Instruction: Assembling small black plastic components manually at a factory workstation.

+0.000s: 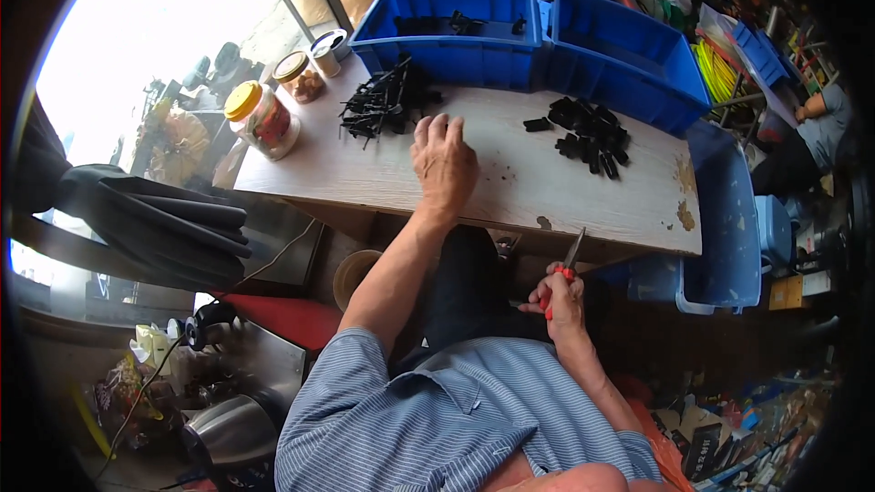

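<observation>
My left hand reaches over the pale tabletop, back of the hand up and fingers stretched forward, close to the right edge of a tangled pile of thin black plastic parts. I see nothing held in it, though its underside is hidden. Low in front of the table edge, my right hand is closed round red-handled scissors, their metal blades pointing up and away. On the right half of the table lies a second heap, of short black plastic pieces, apart from both hands.
Two blue bins line the table's far side; the left one contains some black parts. Jars stand at the left end. A larger blue tub is beyond the right end. Worn patches and crumbs mark the tabletop.
</observation>
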The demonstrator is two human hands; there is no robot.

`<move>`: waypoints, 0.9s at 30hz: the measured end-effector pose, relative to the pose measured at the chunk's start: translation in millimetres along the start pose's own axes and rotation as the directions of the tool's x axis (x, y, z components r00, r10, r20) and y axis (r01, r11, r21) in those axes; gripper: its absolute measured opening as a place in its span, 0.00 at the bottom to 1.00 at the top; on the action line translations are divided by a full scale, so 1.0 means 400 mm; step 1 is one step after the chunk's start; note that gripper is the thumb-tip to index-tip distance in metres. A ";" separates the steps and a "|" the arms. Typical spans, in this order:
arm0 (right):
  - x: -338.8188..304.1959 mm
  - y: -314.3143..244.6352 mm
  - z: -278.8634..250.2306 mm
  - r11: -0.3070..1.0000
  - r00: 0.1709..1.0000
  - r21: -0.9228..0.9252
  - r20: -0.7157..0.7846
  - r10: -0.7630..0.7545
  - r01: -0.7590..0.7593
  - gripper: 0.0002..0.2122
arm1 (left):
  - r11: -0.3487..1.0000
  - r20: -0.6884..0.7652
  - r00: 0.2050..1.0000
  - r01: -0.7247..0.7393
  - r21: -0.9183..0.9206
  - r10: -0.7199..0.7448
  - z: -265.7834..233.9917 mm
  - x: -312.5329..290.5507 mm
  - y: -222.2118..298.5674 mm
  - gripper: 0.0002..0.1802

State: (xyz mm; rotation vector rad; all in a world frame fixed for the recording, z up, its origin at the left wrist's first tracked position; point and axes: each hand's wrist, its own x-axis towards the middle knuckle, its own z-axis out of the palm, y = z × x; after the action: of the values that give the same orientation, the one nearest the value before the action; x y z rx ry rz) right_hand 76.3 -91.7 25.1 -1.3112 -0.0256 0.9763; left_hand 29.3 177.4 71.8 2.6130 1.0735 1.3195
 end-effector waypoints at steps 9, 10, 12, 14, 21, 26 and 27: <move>0.017 0.030 -0.025 1.000 1.000 0.003 -0.012 -0.028 0.028 0.07 | 0.995 0.229 0.972 -0.036 -0.095 0.057 0.026 -0.027 -0.067 0.17; 0.013 0.030 -0.023 0.999 0.999 -0.002 0.019 -0.037 0.037 0.07 | 0.995 0.226 0.973 -0.021 -0.096 0.042 0.017 -0.031 -0.060 0.17; 0.009 0.022 -0.023 0.997 0.998 -0.051 0.022 -0.056 0.057 0.07 | 0.996 0.191 0.981 -0.026 -0.088 0.042 0.014 -0.039 -0.056 0.17; 0.004 0.011 -0.017 0.996 0.997 -0.060 0.038 -0.067 0.069 0.08 | 0.982 0.307 0.944 -0.072 -0.176 0.125 0.006 -0.050 -0.049 0.17; 0.015 -0.002 -0.014 0.994 0.985 -0.072 0.158 -0.068 0.080 0.07 | 0.924 0.192 0.927 -0.264 -0.278 0.322 -0.034 -0.092 0.006 0.12; 0.015 -0.023 0.008 0.992 0.984 -0.011 0.135 -0.120 0.122 0.07 | 0.780 0.323 0.903 -0.020 -0.626 0.283 -0.143 -0.164 0.129 0.08; 0.014 -0.026 0.009 0.992 0.982 -0.012 0.145 -0.119 0.122 0.07 | 0.728 0.355 0.896 0.054 -0.684 0.267 -0.146 -0.191 0.142 0.09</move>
State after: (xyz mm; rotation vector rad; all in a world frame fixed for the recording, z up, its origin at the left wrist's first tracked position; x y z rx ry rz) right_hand 83.9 -85.0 32.0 -1.2414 -0.2246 0.9669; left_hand -11.2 73.3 73.3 2.2249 0.2695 0.8318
